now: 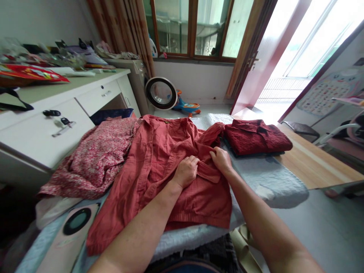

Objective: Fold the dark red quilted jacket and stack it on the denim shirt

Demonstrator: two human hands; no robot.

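A coral-red jacket (159, 151) lies spread over a pale blue cloth (264, 182), its front panels and hem facing me. My left hand (186, 171) rests on the middle of the jacket, fingers curled around a fold of its fabric. Just to the right, my right hand (221, 159) pinches the jacket near its right side, by the sleeve. Between the two hands a flap of the same fabric shows. What lies under my fingertips is hidden.
A folded dark red garment (257, 136) sits at the right, near a wooden board (321, 159). On the left are a floral garment (99, 155), a pink phone-like object (69, 239) and a white desk (48, 125). A toy car (187, 107) stands by the far wall.
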